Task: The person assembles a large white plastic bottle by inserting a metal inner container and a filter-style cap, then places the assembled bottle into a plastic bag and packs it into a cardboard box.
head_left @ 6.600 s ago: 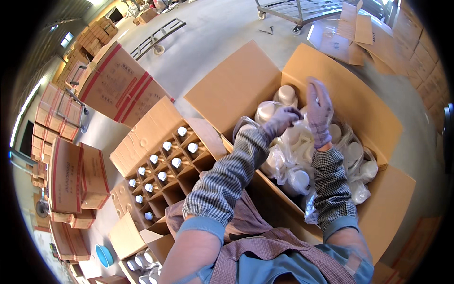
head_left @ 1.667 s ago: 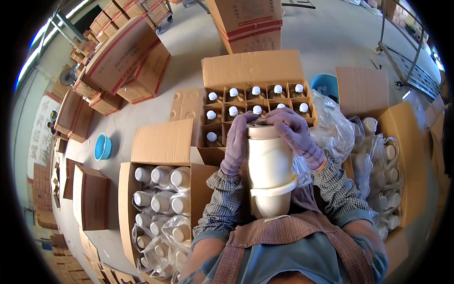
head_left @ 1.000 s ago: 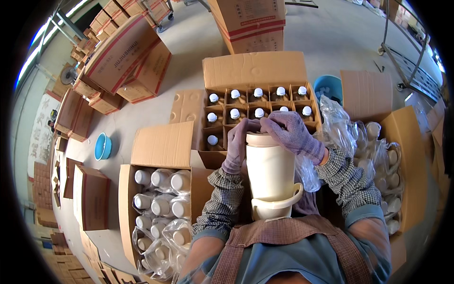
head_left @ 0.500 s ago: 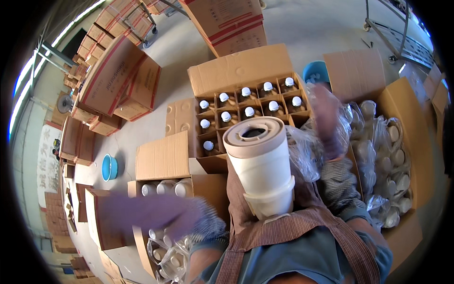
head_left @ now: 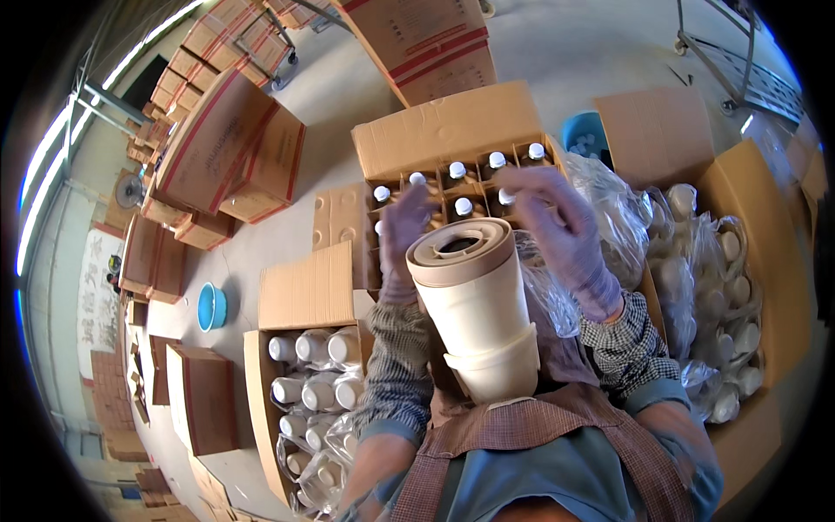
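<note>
My left hand (head_left: 404, 239), in a thin purple glove, is raised over the near left part of a divided carton (head_left: 448, 126) of bottles, its fingers up and slightly blurred. Opposite it, my right hand (head_left: 564, 239), gloved the same way, reaches over the carton's right side with fingers apart and curved inward. I see nothing held in either. White-capped bottles (head_left: 463, 207) stand upright in the cardboard cells; my hands and a white cylinder (head_left: 474, 304) with a beige ring top hide several. This cylinder stands between my forearms, close to my chest.
On the right, an open carton (head_left: 757, 200) holds bagged clear containers (head_left: 704, 296). Lower left, another carton (head_left: 254, 383) holds white-topped containers (head_left: 317, 393). Clear plastic bags (head_left: 613, 204) lie by my right hand. Blue tubs (head_left: 211, 306) and stacked cartons (head_left: 261, 170) surround the workplace.
My left hand has swung from above the lower-left carton up and right to the bottle carton. My right hand has moved left, from the plastic bags to over the bottles.
</note>
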Available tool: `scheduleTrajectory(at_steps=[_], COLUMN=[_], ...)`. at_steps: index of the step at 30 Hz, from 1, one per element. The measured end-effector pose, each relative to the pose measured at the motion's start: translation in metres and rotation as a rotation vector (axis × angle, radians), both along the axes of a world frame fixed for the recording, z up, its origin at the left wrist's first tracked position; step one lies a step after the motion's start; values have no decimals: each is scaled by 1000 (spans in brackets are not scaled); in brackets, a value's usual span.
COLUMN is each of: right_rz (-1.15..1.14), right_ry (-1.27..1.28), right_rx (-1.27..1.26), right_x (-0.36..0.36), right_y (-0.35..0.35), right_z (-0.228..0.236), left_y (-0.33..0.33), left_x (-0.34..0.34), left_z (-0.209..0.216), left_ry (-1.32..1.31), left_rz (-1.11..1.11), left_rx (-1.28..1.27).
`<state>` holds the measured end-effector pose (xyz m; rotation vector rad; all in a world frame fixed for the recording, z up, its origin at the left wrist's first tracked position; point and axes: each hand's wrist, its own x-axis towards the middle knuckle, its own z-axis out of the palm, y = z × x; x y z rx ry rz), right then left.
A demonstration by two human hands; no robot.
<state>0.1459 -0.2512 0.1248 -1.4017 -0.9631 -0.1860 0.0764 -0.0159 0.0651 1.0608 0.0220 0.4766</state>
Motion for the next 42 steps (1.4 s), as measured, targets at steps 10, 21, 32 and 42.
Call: scheduleTrajectory(at_steps=[10, 21, 32, 42], right_rz=[74, 421, -112, 717], right_ry=[-319, 27, -527, -179], right_rx=[-386, -237, -756, -426], right_x=[-18, 39, -47, 69], right_y=[67, 42, 84, 52], right_z=[30, -13, 56, -1], left_y=[-48, -14, -45, -21], left_x=[15, 0, 50, 5], left_z=[-41, 15, -48, 32], left_ry=[-418, 142, -842, 254], left_rz=[-111, -162, 52, 4], left_rx=[-256, 54, 23, 548])
